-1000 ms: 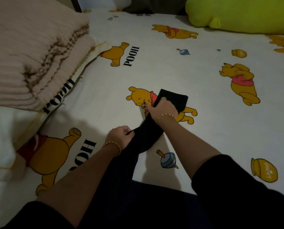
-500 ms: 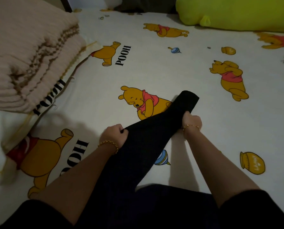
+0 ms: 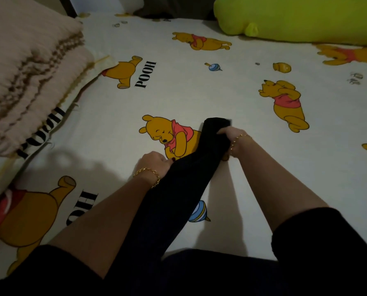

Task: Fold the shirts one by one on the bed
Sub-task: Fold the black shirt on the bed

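Both hands, left (image 3: 154, 162) and right (image 3: 231, 137), grip long black knit garment (image 3: 178, 189) stretched over cartoon-bear printed white bedsheet (image 3: 221, 92).

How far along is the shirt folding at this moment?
Done: no finished folded shirt shows on the bed sheet; the folded beige blanket at the left is not a shirt. In hand: one black garment, gathered into a long narrow strip, gripped near its far end by the right hand and at its left edge by the left hand. Left: folding that strip down. No other shirts are in view.
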